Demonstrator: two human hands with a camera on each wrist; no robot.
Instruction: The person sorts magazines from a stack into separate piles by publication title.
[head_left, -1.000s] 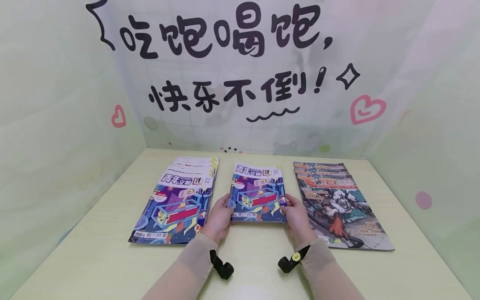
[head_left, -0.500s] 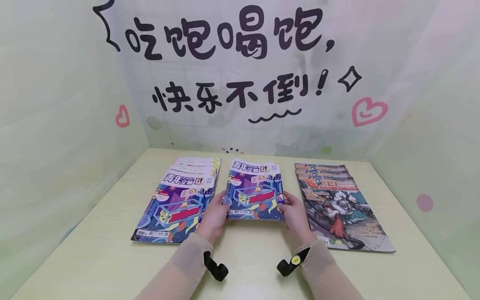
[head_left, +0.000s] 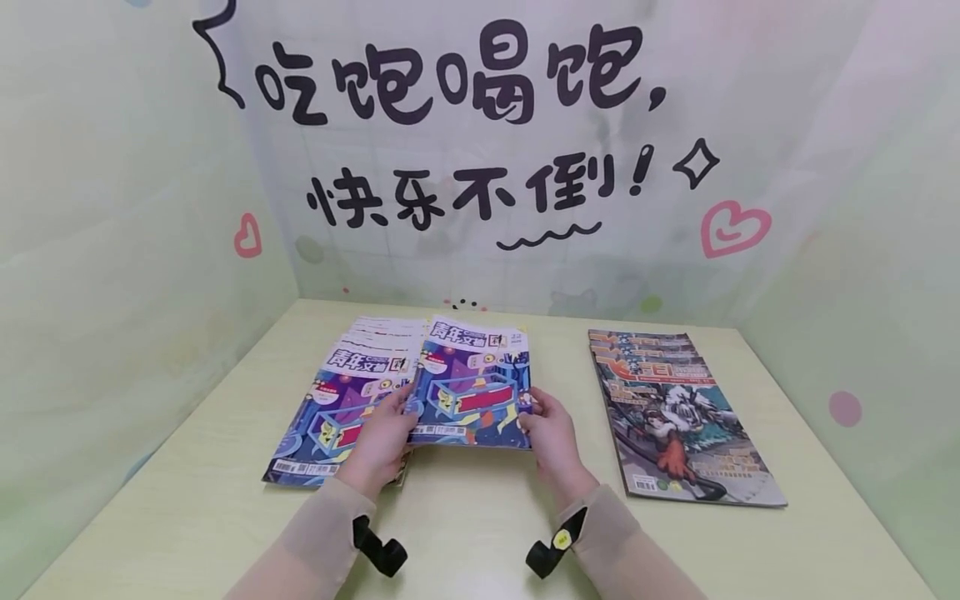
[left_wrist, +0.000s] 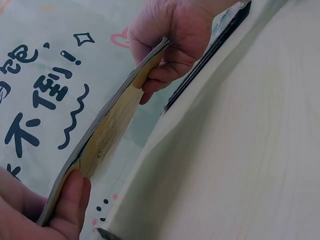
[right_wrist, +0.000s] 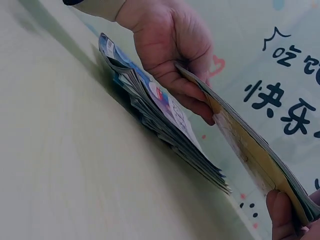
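A purple-and-blue magazine (head_left: 471, 387) with a white title band is held up between both hands in the head view. My left hand (head_left: 381, 440) grips its left edge, thumb on the cover. At the right edge, my right hand (head_left: 557, 435) pinches it the same way. The wrist views show it from below, its yellowish back (left_wrist: 107, 127) lifted off the table with fingers underneath. Its left side overlaps a fanned stack of matching magazines (head_left: 300, 450) in the head view. That stack lies flat on the table, partly hidden by the left hand.
On the right of the pale wooden table (head_left: 480, 533) lies a second fanned stack of magazines (head_left: 686, 433), its top cover showing a red-gloved figure. A printed backdrop (head_left: 420, 275) with large Chinese characters stands behind, and side panels enclose the table left and right.
Both hands have carried the magazine leftward from the middle of the table, so that it now overlaps the left stack in view. The stacks stay where they were.
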